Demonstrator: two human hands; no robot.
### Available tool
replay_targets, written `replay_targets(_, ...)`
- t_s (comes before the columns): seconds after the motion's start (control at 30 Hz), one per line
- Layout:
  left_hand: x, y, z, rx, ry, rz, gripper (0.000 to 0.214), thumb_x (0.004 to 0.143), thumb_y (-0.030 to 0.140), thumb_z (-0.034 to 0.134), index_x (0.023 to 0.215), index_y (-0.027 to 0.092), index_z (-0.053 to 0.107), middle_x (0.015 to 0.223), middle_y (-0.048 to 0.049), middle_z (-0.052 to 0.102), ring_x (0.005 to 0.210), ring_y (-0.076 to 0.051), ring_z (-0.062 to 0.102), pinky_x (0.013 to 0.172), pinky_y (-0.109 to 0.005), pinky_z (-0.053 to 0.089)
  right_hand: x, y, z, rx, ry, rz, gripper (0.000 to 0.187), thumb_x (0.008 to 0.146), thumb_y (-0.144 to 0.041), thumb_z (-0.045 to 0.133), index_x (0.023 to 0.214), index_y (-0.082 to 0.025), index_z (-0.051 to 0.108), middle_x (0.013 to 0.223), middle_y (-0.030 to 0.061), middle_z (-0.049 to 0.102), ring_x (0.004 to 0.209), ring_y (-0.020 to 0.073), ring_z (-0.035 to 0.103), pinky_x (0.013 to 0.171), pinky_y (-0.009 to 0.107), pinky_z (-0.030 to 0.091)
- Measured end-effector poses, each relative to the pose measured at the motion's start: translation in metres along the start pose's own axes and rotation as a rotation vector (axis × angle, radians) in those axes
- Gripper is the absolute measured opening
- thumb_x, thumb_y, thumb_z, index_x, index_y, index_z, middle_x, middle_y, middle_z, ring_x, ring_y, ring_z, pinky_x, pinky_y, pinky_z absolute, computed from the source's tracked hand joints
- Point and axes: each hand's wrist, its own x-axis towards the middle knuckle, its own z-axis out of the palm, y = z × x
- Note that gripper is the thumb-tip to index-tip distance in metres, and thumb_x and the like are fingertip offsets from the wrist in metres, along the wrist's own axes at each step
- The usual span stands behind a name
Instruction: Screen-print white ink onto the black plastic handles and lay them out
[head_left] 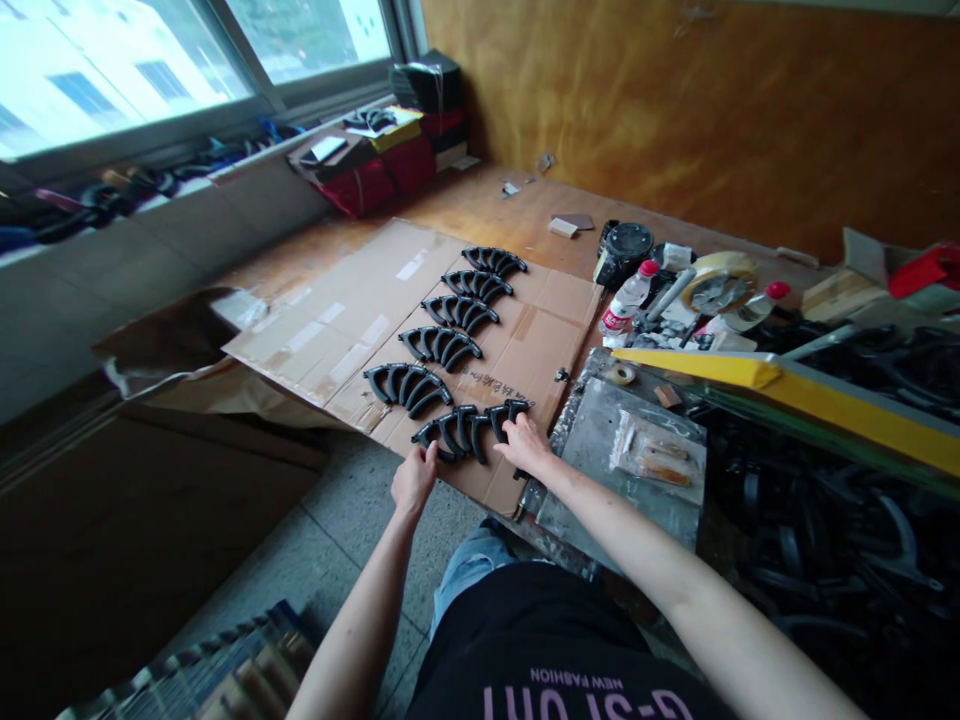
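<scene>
Black curved pieces with a handle-like shape lie in several overlapping rows on a flattened cardboard sheet [360, 320]. The row nearest my body [451, 434] is looser than the fanned row behind it [409, 385]. My left hand [414, 480] is closed at that near row's left end, its fingertips pinching the lower end of one piece. At the right end, my right hand [523, 442] has its fingers bent around another black curved piece [498, 418]. The fingers partly cover both held pieces.
A grey board [585, 450] with a small plastic bag on it lies right of the cardboard. Beyond stand a red-capped bottle [628, 298] and a tape roll [720, 283]. A yellow-edged bin [697, 368] holds many black parts. Red boxes [356, 188] sit by the window.
</scene>
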Motion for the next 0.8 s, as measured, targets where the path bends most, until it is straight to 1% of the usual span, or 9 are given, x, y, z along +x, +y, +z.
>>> replay_targets(0.07,-0.014,0.003,0.002,-0.009,0.076,0.040,0.046,0.094,0.055,0.031,0.096,0.023,0.064,0.100,-0.0113,0.071,0.097,-0.026,0.065,0.078,-0.035,0.047,0.000,-0.003,0.002,0.001,-0.013,0.053,0.034,0.085,-0.037,0.063,0.112,-0.016,0.065,0.116,0.0161,0.056,0.100,0.0282,0.063,0.084,0.037,0.050)
replay_targets(0.13,-0.027,0.008,0.006,-0.004,0.148,0.201,0.040,0.096,0.049,0.034,0.108,0.025,0.064,0.118,-0.0097,0.067,0.113,-0.024,0.058,0.091,-0.034,0.043,0.000,-0.005,0.004,0.008,-0.022,0.090,0.031,0.084,-0.029,0.062,0.111,-0.015,0.065,0.115,0.0162,0.056,0.098,0.0275,0.065,0.082,0.036,0.051)
replay_targets(0.2,-0.038,0.017,0.010,0.044,0.179,0.416,0.037,0.096,0.044,0.038,0.112,0.026,0.066,0.122,-0.0084,0.066,0.114,-0.024,0.055,0.097,-0.035,0.038,-0.002,-0.005,0.004,0.014,-0.020,0.116,0.030,0.083,-0.025,0.060,0.111,-0.014,0.066,0.115,0.0173,0.057,0.098,0.0279,0.065,0.083,0.035,0.051)
replay_targets(0.27,-0.046,0.027,0.015,0.129,0.165,0.567,0.036,0.096,0.042,0.041,0.115,0.027,0.067,0.116,-0.0094,0.068,0.107,-0.026,0.057,0.094,-0.038,0.038,-0.004,-0.002,0.003,0.020,-0.014,0.141,0.030,0.082,-0.023,0.060,0.110,-0.013,0.066,0.115,0.0180,0.057,0.099,0.0284,0.066,0.082,0.035,0.051)
replay_targets(0.33,-0.051,0.037,0.019,0.208,0.122,0.600,0.038,0.095,0.041,0.043,0.123,0.026,0.064,0.109,-0.0108,0.069,0.102,-0.027,0.058,0.089,-0.039,0.038,-0.006,0.002,0.002,0.030,-0.008,0.157,0.030,0.083,-0.027,0.060,0.109,-0.013,0.067,0.114,0.0182,0.058,0.100,0.0288,0.066,0.082,0.035,0.051)
replay_targets(0.4,-0.054,0.047,0.023,0.259,0.082,0.586,0.041,0.094,0.041,0.045,0.127,0.026,0.062,0.104,-0.0117,0.070,0.100,-0.028,0.059,0.086,-0.039,0.038,-0.008,0.005,0.002,0.040,0.000,0.154,0.031,0.084,-0.032,0.062,0.109,-0.014,0.068,0.114,0.0178,0.059,0.100,0.0289,0.066,0.083,0.035,0.051)
replay_targets(0.5,-0.055,0.062,0.029,0.279,0.057,0.552,0.038,0.092,0.042,0.048,0.121,0.024,0.065,0.099,-0.0115,0.070,0.099,-0.028,0.059,0.084,-0.038,0.039,-0.008,0.007,0.004,0.051,0.010,0.143,0.032,0.083,-0.034,0.063,0.108,-0.016,0.069,0.113,0.0165,0.060,0.100,0.0279,0.066,0.084,0.034,0.051)
replay_targets(0.6,-0.051,0.078,0.035,0.269,0.057,0.550,0.036,0.091,0.037,0.050,0.120,0.021,0.065,0.099,-0.0113,0.071,0.099,-0.028,0.060,0.083,-0.038,0.040,-0.004,0.010,0.003,0.052,0.028,0.142,0.030,0.084,-0.033,0.062,0.108,-0.016,0.070,0.113,0.0156,0.060,0.098,0.0260,0.066,0.083,0.033,0.050)
replay_targets(0.8,-0.037,0.098,0.039,0.264,0.039,0.622,0.030,0.090,0.032,0.050,0.112,0.021,0.067,0.096,-0.0104,0.071,0.101,-0.028,0.059,0.084,-0.038,0.041,0.009,0.019,-0.006,0.046,0.073,0.174,0.030,0.085,-0.032,0.060,0.108,-0.016,0.070,0.113,0.0150,0.060,0.098,0.0244,0.066,0.084,0.031,0.050)
